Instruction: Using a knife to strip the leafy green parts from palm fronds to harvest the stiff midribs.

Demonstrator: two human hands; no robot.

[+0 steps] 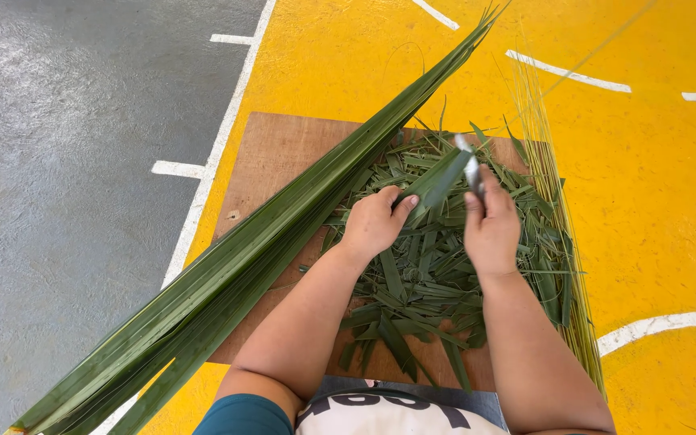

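Forearms reach out from the bottom edge, over a grey panel and the lap, toward a brown board (263, 153) lying on the yellow painted floor (662, 201). No bench; the work sits at floor level.

Left hand (374, 223): grip pinched shut around the base of a green leaf strip (442, 179), which it holds up off the pile. Right hand (490, 229): fingers closed around a small knife (469, 161), blade pointing up and away, just beside the strip's upper end.

Beneath both hands, a heap of cut leaf scraps (420, 282) covers the board's middle. A long bundle of whole palm leaves (227, 274) runs diagonally along the left side, from near corner to far edge. Thin pale midribs (553, 193) lie gathered along the right side.

Risks, as judged: blade and left fingers are close, so a slip along the slick leaf could nick the thumb. A pull off-line would probably tear the strip or snap the midrib. Loose scraps may slide off the board.
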